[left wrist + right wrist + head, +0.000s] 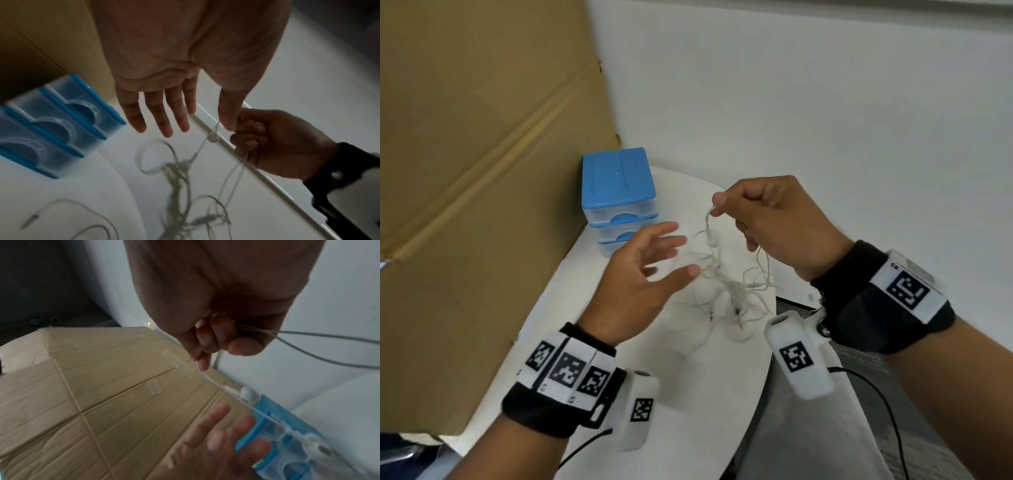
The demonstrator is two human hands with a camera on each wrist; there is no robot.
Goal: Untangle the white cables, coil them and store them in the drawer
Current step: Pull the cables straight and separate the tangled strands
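Observation:
A tangle of thin white earphone cables hangs over the round white table, its lower strands lying on the top. My right hand pinches one cable between thumb and forefinger and lifts it, with more strands caught in its curled fingers; an earbud dangles just below the pinch. My left hand hovers left of the tangle, fingers spread and straight, thumb tip close to the strands, holding nothing. The blue drawer unit stands at the table's far left with its three clear drawers closed.
A large cardboard sheet leans along the table's left side, right behind the drawer unit. A white wall runs behind the table. Dark floor shows off the table's right edge. A loose cable end lies on the tabletop.

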